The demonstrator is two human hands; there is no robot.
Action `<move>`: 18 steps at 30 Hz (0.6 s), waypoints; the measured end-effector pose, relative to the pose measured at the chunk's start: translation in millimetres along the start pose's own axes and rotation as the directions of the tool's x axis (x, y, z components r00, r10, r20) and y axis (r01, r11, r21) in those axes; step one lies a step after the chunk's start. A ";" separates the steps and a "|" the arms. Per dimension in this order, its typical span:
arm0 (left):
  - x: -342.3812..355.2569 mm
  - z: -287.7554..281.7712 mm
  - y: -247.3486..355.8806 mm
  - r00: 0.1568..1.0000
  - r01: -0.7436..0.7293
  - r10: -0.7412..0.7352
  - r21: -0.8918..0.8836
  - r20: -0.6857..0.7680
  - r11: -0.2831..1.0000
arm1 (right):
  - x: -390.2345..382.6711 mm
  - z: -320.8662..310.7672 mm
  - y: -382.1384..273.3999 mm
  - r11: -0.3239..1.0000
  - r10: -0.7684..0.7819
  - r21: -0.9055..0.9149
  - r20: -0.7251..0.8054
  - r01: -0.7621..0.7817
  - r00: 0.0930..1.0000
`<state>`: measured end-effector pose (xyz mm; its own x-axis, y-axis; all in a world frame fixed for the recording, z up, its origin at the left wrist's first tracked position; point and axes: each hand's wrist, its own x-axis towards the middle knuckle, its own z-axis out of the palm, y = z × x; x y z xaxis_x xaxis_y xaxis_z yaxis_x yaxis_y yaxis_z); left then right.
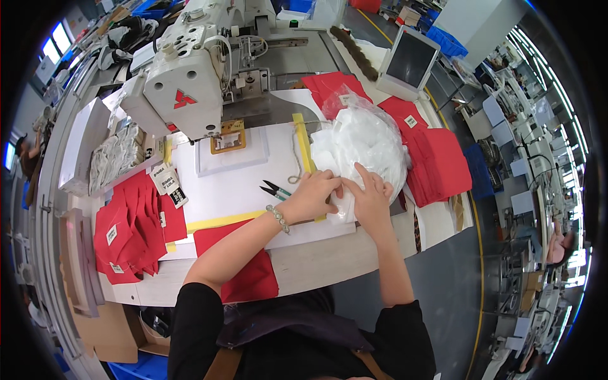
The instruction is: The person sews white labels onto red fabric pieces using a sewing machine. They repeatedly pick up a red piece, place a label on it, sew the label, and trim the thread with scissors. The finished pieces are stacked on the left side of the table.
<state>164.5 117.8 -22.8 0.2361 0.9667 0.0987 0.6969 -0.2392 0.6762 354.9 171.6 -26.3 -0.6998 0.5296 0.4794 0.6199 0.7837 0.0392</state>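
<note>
A bulging clear plastic bag (367,142) full of thin white pieces lies on the right half of the work table. My left hand (311,197), a beaded bracelet at its wrist, is closed at the bag's near left edge, with a white piece (342,208) between thumb and fingers. My right hand (370,199) rests against the near side of the bag, fingers apart, its thumb close to the left fingertips. Beside my left hand lie thread snips (276,189) with dark blades. Under my left forearm is a red fabric piece (250,278).
A white sewing machine (183,82) stands at the back left, a brass-coloured frame (228,138) under its head. Red labelled pieces (130,231) pile up at left, and a red stack (440,164) lies right of the bag. A screen (408,60) stands at the back right.
</note>
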 end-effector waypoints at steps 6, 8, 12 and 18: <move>0.2 3.5 -3.0 1.000 0.020 -0.021 -0.051 -0.017 0.998 | 4.2 15.7 10.4 0.992 -0.076 0.101 0.028 0.073 0.997; 0.9 4.0 -5.6 1.000 0.021 -0.022 -0.043 -0.007 0.999 | 4.4 17.3 8.5 0.994 -0.050 0.094 0.028 0.048 0.998; 2.2 4.4 -8.2 1.000 0.028 -0.028 0.001 0.008 1.000 | 12.9 12.9 4.7 0.996 -0.080 0.023 -0.044 0.081 0.996; -0.2 3.0 -3.2 0.998 0.035 -0.039 -0.069 -0.055 0.997 | 24.6 10.3 14.0 0.975 -0.213 -0.056 0.016 0.214 0.977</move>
<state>164.2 118.1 -27.2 0.1707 0.9789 0.1122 0.6566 -0.1979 0.7278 342.7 198.9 -23.0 -0.8214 0.3552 0.4463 0.4746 0.8596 0.1894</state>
